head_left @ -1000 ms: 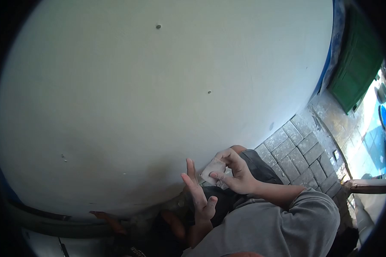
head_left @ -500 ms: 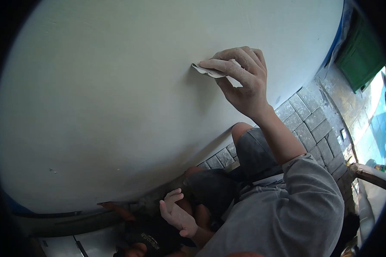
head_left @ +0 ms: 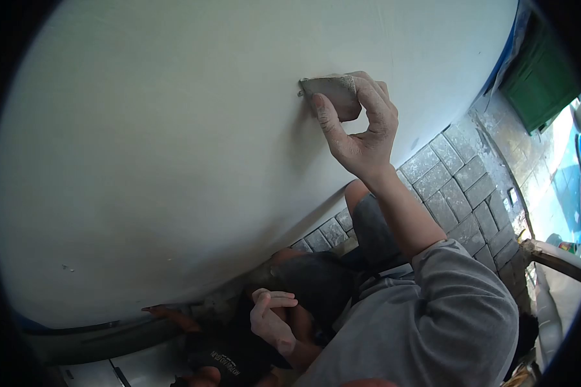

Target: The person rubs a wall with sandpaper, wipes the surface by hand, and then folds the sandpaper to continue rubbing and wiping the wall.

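One wall (head_left: 142, 129), one sheet (head_left: 337, 97), right hand (head_left: 370, 143)

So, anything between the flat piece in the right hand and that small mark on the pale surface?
Nothing visible. The flat piece is in the right hand, its tip right by the mark on the pale surface. Can't tell if they touch. The left hand is lower, out of the way.

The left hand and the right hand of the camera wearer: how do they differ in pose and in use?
The right hand pinches a thin grey piece, while the left hand holds nothing visible. The right hand is raised close to the pale wall; the left hand is low, with bent fingers. Both look whitish, as if dusty.
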`<state>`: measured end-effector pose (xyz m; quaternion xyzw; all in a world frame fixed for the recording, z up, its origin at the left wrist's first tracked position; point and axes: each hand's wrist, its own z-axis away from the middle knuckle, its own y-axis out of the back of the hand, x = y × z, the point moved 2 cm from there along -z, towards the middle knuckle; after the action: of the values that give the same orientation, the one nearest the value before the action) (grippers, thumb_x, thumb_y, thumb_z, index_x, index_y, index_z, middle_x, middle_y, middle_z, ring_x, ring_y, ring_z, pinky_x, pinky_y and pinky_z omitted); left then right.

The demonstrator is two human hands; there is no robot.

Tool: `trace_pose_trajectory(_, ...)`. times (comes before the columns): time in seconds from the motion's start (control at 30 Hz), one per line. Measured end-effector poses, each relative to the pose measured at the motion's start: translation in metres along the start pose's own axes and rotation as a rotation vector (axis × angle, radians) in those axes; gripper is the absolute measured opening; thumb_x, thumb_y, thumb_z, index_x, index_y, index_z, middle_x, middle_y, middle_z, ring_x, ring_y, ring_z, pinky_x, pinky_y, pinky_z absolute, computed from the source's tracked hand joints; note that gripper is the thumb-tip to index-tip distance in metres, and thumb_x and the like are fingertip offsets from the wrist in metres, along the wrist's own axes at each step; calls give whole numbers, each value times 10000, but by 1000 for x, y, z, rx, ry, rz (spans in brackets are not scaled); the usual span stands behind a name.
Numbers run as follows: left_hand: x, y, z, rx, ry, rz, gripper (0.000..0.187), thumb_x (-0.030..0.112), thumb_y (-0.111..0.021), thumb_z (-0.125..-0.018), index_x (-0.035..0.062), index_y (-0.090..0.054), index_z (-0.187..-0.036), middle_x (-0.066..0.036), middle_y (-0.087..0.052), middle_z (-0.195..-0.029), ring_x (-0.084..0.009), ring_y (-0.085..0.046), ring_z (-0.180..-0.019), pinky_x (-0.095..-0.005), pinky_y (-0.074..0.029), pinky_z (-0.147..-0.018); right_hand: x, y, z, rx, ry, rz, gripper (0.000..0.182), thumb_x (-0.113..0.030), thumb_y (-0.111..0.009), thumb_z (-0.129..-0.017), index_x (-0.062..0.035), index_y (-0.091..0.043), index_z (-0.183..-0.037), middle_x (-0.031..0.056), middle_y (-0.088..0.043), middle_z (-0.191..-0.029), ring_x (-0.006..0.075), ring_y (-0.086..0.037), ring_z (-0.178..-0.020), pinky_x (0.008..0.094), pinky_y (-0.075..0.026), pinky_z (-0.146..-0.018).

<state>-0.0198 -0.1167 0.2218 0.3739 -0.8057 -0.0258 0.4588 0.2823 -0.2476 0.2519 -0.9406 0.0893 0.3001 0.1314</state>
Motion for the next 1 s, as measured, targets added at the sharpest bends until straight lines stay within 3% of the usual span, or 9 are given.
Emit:
trace_pose_trajectory(0.23, -2, 4, -3, -61, 45, 61, 678, 562, -467, -827, -2, -554, -1194, -108, -627, -645, -256, -599, -692, -414, -318, -910, -1, -12, 3, 112, 0, 2, 155, -69, -734, -737, -82, -662, -873, 6, -654, -775, 139, -535, -649, 277, -303, -695)
trace_pose_trajectory(0.53, -11, -3, -9, -83, 30, 102, 647, 577, -450, -810, 22, -612, -1102, -93, -624, -635, -251, -592, -672, -403, -334, -810, -5, -17, 9, 126, -35, 79, 132, -92, -733, -752, -95, -664, -864, -14, -648, -795, 120, -538, -682, 291, -261, -731)
trace_pose_trajectory(0.7, -13, -4, -10, -66, 50, 96, 638, 579, -448, -815, 22, -619, -1075, -84, -620, -629, -247, -595, -669, -403, -337, -801, -10, -16, 14, 97, -161, 101, 106, -124, -722, -778, -85, -665, -859, -17, -644, -820, 112, -530, -740, 312, -231, -780)
trace_pose_trajectory(0.97, -13, 1, -8, -63, 44, 51, 637, 590, -435, -829, 14, -630, -1020, -76, -611, -610, -239, -592, -636, -397, -341, -781, -10, -17, 15, 117, -178, 72, 114, -124, -731, -773, -78, -664, -852, -13, -631, -807, 122, -532, -745, 305, -234, -783)
trace_pose_trajectory(1.0, -11, 0, -10, -50, 22, 24, 665, 625, -419, -842, 6, -634, -956, -73, -616, -596, -228, -604, -622, -375, -366, -726, -10, -17, 13, 114, -188, 57, 112, -122, -731, -773, -77, -663, -850, -13, -630, -807, 123, -532, -746, 304, -236, -782)
